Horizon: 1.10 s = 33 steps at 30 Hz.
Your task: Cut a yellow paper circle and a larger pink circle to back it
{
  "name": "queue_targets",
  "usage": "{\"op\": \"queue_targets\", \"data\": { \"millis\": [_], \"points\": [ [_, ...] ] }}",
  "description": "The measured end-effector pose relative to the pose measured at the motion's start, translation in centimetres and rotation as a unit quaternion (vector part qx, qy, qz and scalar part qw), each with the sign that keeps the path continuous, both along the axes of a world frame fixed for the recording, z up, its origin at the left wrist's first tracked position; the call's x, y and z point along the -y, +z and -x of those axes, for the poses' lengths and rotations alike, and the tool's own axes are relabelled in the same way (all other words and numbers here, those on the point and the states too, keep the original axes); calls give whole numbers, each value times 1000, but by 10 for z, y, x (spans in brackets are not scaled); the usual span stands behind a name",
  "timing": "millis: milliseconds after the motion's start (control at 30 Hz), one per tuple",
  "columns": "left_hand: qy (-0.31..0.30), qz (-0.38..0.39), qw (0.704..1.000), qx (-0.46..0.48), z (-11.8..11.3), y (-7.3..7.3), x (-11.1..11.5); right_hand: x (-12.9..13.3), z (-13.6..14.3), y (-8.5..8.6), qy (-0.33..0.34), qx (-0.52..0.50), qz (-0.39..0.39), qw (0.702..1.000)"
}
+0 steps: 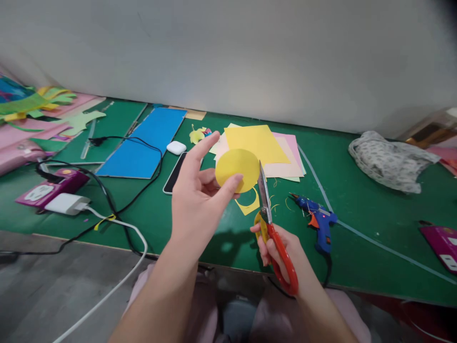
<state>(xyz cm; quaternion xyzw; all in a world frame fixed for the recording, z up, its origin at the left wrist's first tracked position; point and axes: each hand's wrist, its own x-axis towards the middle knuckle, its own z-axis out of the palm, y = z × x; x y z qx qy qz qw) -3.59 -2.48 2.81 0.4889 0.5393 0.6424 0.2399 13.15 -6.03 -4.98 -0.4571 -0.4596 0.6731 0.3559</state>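
Between the thumb and fingers of my left hand (200, 195) is a round yellow paper disc (237, 166), held up above the table. My right hand (282, 247) grips a pair of scissors (283, 259) with red and yellow handles. Their blades point upward, with the tips at the disc's right edge; I cannot tell whether they touch it. Below the disc lies a yellow paper offcut (250, 205) with a curved cut-out, and thin yellow trimmings are scattered near it. Behind the disc is a stack of coloured paper with a yellow sheet (257, 140) on top.
A blue glue gun (319, 219) lies right of the scissors. At left are a blue board (143, 143), a phone (174, 174), a white earbud case (176, 147), a purple power strip (53, 188) and cables. A crumpled patterned bag (387, 159) sits at far right, below the wall.
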Motion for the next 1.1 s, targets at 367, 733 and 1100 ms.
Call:
{"op": "queue_targets", "data": {
  "millis": [367, 733, 1100],
  "points": [
    [-2, -10, 1000, 21, 2, 1, 1, 0, 1, -2, -15, -5, 13, 1000],
    [3, -19, 1000, 9, 5, -4, -1, 1, 0, -2, -19, 5, 19, 1000],
    [15, -17, 1000, -13, 4, -4, 0, 0, 2, 3, 3, -3, 1, 1000]
  ]
}}
